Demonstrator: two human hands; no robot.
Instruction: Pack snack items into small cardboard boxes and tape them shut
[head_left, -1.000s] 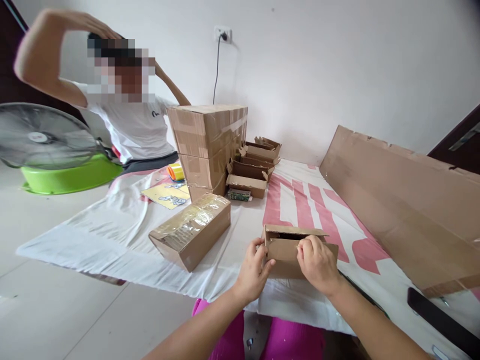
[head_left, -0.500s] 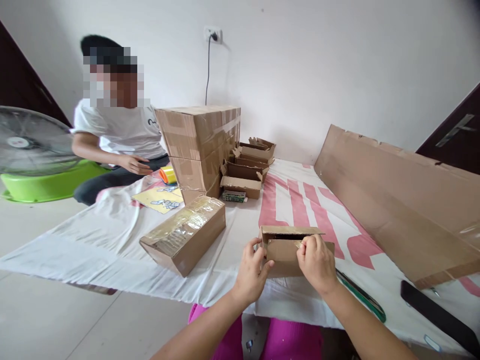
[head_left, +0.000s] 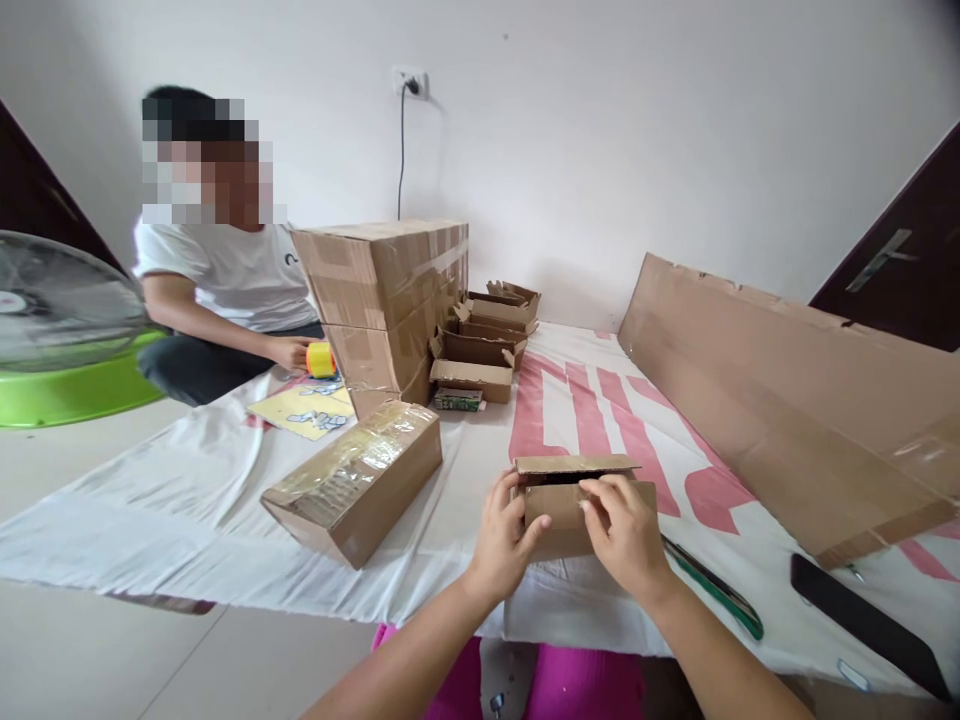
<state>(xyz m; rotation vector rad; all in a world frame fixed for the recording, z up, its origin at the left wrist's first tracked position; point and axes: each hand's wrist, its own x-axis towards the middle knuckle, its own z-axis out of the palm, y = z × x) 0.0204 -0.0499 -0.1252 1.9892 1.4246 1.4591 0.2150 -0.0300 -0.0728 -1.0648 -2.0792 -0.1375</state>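
Our left hand point(head_left: 504, 538) wraps closed round the left end of the small box point(head_left: 556, 512). Our right hand point(head_left: 628, 537) pinches its front flap shut between thumb and fingers, over the white sheet point(head_left: 225, 480).

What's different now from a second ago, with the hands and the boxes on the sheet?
The co-worker's hand, raised over the head a second ago, came down onto the yellow tape roll. The person's left hand and right hand kept their grip on the small open brown cardboard box; the long taped cardboard box lay still.
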